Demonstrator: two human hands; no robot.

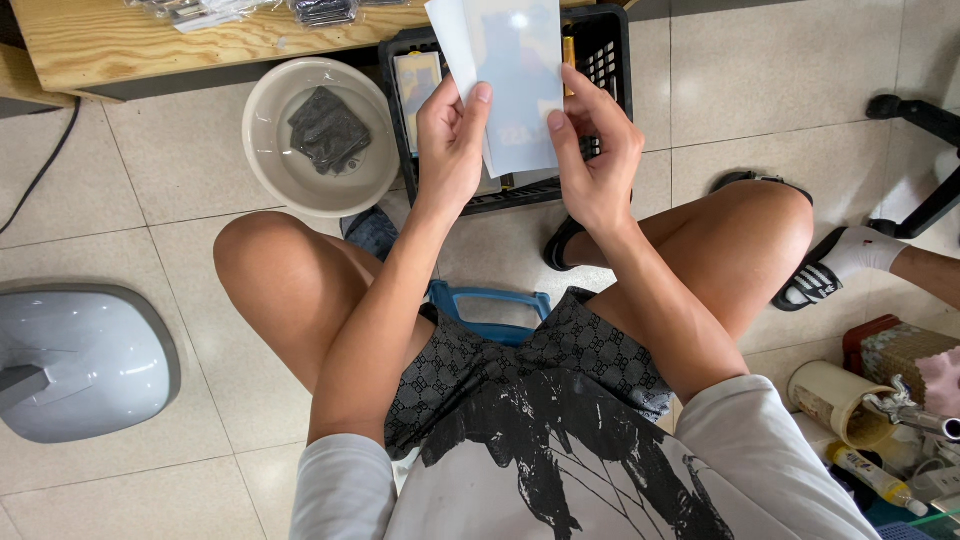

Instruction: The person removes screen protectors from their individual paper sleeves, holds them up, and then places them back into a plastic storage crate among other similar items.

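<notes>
1. Fingers and thumbs of both hands pinch a pale blue, glossy sheet (515, 85), held upright above the black plastic crate (610, 60).
2. The left hand (450, 150) grips the sheet's left edge; the right hand (595, 160) clamps its right edge.
3. Left of the crate, a cream bowl (270, 150) holds a dark cloth (327, 130) in water.
4. Beyond the crate runs a wooden table (150, 45); right of the crate, another person's sandalled foot (835, 270) rests on the tiles.

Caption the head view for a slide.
Both hands hold pale film sheets above a black crate.
</notes>
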